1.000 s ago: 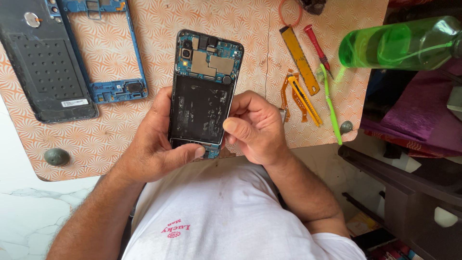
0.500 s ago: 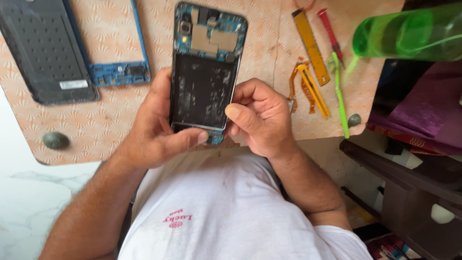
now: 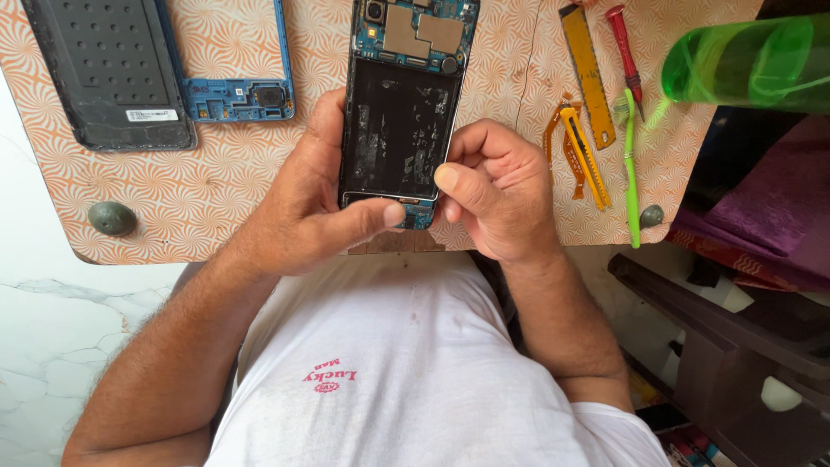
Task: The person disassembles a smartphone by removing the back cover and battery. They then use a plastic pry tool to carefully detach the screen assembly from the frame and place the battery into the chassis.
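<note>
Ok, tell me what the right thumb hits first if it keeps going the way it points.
The right hand points its thumb left toward the opened phone, and it would likely meet the phone's lower right edge first, though depth is unclear.

Bright, even daylight; sharp focus

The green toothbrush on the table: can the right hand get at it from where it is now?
Probably yes. The green toothbrush lies in the open just beyond the right hand, with only bare table between them. But that hand's fingers are pressed on the opened phone, so it would have to let go first.
</note>
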